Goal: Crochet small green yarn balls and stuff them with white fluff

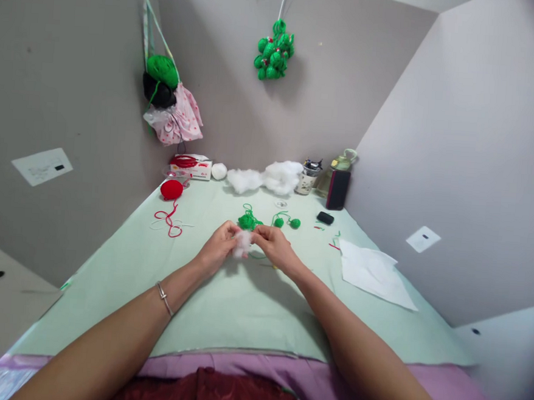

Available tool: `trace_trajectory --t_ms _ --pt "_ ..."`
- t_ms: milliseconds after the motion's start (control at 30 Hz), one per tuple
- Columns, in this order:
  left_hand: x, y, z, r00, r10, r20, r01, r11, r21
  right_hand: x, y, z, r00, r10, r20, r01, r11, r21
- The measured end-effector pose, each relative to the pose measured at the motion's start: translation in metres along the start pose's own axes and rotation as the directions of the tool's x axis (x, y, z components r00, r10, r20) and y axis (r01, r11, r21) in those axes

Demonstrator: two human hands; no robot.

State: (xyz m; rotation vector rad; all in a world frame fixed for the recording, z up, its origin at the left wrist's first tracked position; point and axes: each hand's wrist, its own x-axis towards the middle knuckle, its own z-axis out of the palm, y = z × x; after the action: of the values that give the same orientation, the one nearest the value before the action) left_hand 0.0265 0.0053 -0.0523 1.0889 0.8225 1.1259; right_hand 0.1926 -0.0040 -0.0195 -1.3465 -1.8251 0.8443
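My left hand [218, 247] is closed on a small tuft of white fibre stuffing [242, 244] above the middle of the table. From the other side my right hand [275, 245] pinches at the same tuft, fingers together. Just beyond my fingertips lies a bundle of green yarn [247, 220]. Two small green crocheted balls [295, 223] with loose yarn tails rest right of it. A thin hook-like tool [271, 266] lies partly hidden near my right wrist. Whether anything else sits between my fingers I cannot make out.
Larger clumps of white stuffing [283, 178] lie along the back wall beside a pen cup [308, 180]. At left is a red yarn ball [171, 189] with loose strands. White paper [376, 273] and a black case [325, 218] lie right. Green crocheted pieces [274, 55] hang above.
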Motion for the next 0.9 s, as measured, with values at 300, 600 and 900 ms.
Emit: trace_trajectory --t_ms 300,600,900 --pt "0.002 -0.006 0.002 0.996 0.032 -0.088 -0.031 0.999 0.005 -0.006 -0.005 0.013 1.000 -0.007 0.013 0.008 1.000 -0.015" --pt "-0.006 0.007 0.001 1.000 -0.009 0.020 0.010 0.998 -0.054 0.004 0.006 -0.001 0.997 0.025 -0.077 -0.024 1.000 0.020" --pt "0.001 -0.005 0.002 0.980 0.138 -0.145 -0.124 0.987 0.103 0.002 0.002 0.005 0.997 0.026 0.073 -0.038 0.985 0.170"
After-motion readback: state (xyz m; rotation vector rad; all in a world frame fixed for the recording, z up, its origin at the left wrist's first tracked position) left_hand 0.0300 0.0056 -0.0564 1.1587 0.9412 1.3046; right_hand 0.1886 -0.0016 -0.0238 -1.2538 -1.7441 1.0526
